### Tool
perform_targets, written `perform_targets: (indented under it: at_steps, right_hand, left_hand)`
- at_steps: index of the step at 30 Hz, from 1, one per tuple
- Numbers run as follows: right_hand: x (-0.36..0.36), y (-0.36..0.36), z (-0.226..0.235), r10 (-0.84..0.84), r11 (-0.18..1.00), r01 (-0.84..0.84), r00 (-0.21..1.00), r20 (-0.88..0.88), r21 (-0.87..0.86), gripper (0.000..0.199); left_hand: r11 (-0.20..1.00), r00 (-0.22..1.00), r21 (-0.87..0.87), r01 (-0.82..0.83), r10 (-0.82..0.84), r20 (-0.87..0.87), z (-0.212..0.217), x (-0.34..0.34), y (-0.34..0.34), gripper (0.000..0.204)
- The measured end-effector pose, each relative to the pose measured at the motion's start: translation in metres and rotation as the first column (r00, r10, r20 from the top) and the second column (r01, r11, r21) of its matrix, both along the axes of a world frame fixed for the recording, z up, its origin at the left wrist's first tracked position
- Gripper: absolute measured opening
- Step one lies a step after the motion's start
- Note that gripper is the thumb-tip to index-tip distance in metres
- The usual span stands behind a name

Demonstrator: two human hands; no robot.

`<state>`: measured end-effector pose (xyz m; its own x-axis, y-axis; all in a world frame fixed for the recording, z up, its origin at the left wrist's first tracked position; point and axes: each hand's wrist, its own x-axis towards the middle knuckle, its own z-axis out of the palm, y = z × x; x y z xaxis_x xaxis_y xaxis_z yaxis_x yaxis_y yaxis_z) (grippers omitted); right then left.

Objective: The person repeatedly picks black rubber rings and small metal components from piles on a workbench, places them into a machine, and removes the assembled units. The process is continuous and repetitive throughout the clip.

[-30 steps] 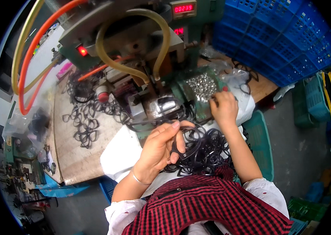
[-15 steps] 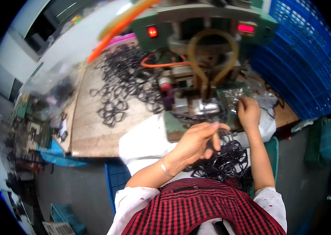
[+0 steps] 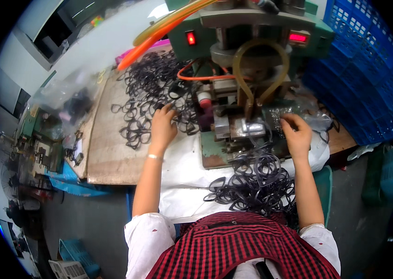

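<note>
My left hand (image 3: 164, 126) is over the near edge of a pile of black eyeglass frames (image 3: 152, 74) on the wooden table. Its fingers are a little bent and apart, with the tips against the dark frames, and I see nothing gripped. My right hand (image 3: 298, 135) is at a tray of small shiny metal pieces (image 3: 276, 114), thumb and forefinger pinched together; whatever lies between them is too small to make out. Between my hands stands a green press (image 3: 215, 156) with a metal fixture (image 3: 247, 128). More black eyeglass frames (image 3: 252, 186) lie heaped on white cloth before me.
An orange tube (image 3: 147, 44) and a yellowish hose loop (image 3: 238, 60) hang in front of the press. Tall blue crates (image 3: 359, 79) stand at the right. Clear plastic bags (image 3: 68, 95) lie at the far left, and a white sheet (image 3: 178, 169) covers the table's front edge.
My left hand has moved from in front of the press, leftward and away from me, to the frames on the table. My right hand stays at the metal pieces.
</note>
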<state>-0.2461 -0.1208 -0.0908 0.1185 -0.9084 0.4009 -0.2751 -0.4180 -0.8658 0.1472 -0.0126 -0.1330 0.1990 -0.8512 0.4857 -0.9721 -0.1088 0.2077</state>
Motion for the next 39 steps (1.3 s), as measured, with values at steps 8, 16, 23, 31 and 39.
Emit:
perform_targets:
  at_steps: [8, 16, 23, 31, 39]
  right_hand:
    - [-0.064, 0.014, -0.046, -0.263, 0.963, 0.265, 0.964, -0.037, 0.051, 0.013]
    - [-0.02, 0.035, 0.043, 0.174, 0.984, -0.175, 0.985, 0.018, 0.045, 0.016]
    - [0.044, 0.013, 0.053, 0.288, 0.906, -0.36, 0.91, 0.3, 0.222, 0.047]
    - [0.057, 0.024, 0.057, 0.279, 0.834, -0.477, 0.798, 0.534, 0.277, 0.056]
    - [0.042, 0.064, 0.072, 0.373, 0.869, -0.465, 0.84, 0.394, 0.167, 0.059]
  left_hand:
    - [0.996, 0.995, 0.078, 0.043, -0.036, -0.093, -0.038, 0.013, 0.013, 0.02]
    - [0.945, 0.839, -0.184, -0.272, 0.14, -0.526, -0.001, 0.022, 0.041, 0.018]
    - [0.822, 0.897, -0.501, -0.271, 0.026, -0.442, 0.003, -0.045, 0.037, 0.019]
    - [0.519, 0.39, -0.824, 0.226, -0.824, -0.412, 0.14, -0.139, 0.005, 0.016]
    - [0.559, 0.448, -0.778, 0.287, -0.796, -0.407, 0.112, -0.147, 0.009, 0.014]
